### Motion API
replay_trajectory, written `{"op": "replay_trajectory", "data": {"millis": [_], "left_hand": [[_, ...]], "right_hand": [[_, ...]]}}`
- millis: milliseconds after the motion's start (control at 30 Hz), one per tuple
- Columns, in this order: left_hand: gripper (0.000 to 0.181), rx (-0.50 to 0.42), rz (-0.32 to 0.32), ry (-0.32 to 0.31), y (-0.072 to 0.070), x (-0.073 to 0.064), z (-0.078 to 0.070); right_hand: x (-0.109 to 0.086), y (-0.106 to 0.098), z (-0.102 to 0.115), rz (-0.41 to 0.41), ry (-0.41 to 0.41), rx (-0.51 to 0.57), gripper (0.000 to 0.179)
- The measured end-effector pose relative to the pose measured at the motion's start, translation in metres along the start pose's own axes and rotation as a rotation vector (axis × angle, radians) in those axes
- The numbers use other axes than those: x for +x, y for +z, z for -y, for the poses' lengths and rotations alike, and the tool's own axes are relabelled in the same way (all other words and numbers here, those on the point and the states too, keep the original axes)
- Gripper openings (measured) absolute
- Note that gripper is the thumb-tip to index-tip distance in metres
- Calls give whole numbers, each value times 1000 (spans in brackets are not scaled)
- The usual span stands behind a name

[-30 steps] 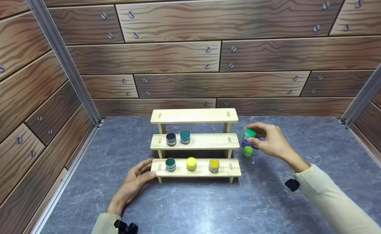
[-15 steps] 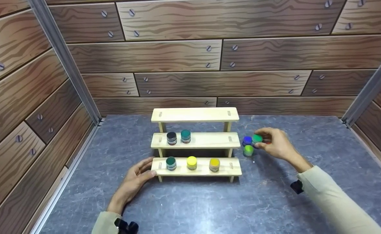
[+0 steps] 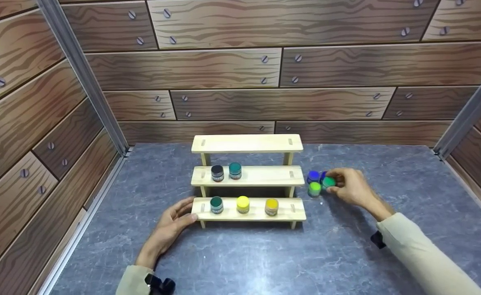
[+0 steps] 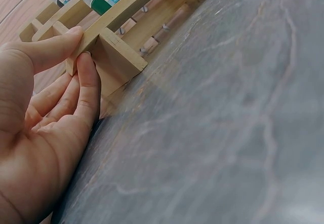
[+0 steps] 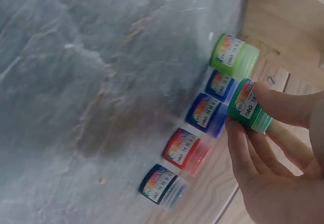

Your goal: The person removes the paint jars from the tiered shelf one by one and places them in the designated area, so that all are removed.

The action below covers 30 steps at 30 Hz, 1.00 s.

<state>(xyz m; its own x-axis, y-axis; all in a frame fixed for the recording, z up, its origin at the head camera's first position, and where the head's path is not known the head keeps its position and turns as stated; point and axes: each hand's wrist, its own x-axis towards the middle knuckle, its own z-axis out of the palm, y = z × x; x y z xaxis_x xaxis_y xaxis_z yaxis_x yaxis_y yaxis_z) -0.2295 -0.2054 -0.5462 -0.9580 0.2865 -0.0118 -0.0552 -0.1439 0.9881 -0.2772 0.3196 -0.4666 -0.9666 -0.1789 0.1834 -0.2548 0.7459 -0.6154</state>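
Observation:
With thumb above and index finger below, my left hand [image 3: 168,229] pinches the left end of the three-step wooden display stand [image 3: 224,217]. My right hand [image 3: 353,189] holds a green paint jar [image 5: 245,102] between thumb and fingers, right of the stand. In the right wrist view, a light green jar [image 5: 233,56], two blue jars [image 5: 203,113], a red jar [image 5: 185,150] and a dark jar [image 5: 161,184] stand in a row close to the held jar. The fingers hide some of these in the head view.
On the bottom step stand a dark green jar [image 3: 216,205], a yellow jar [image 3: 242,204] and an orange-yellow jar [image 3: 271,207]. The middle step bears a black jar [image 3: 217,173] and a teal jar [image 3: 235,171]. Wood-patterned walls [image 3: 224,69] enclose the grey marbled tabletop [image 3: 240,258].
My right hand has moved right and toward the front with the green jar, away from the stand. The blue jars show more clearly. My left hand keeps its hold on the stand.

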Motion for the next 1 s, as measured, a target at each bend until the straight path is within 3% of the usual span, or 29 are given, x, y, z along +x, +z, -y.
{"op": "replay_trajectory", "data": {"millis": [500,1000], "left_hand": [[76,6,5,8,-2,0,0],[76,27,-12,4,-2,1,3]], "right_hand": [[0,11,-13,64,-1,-42,40],[-1,-1,-3,75,32,30,45]]}}
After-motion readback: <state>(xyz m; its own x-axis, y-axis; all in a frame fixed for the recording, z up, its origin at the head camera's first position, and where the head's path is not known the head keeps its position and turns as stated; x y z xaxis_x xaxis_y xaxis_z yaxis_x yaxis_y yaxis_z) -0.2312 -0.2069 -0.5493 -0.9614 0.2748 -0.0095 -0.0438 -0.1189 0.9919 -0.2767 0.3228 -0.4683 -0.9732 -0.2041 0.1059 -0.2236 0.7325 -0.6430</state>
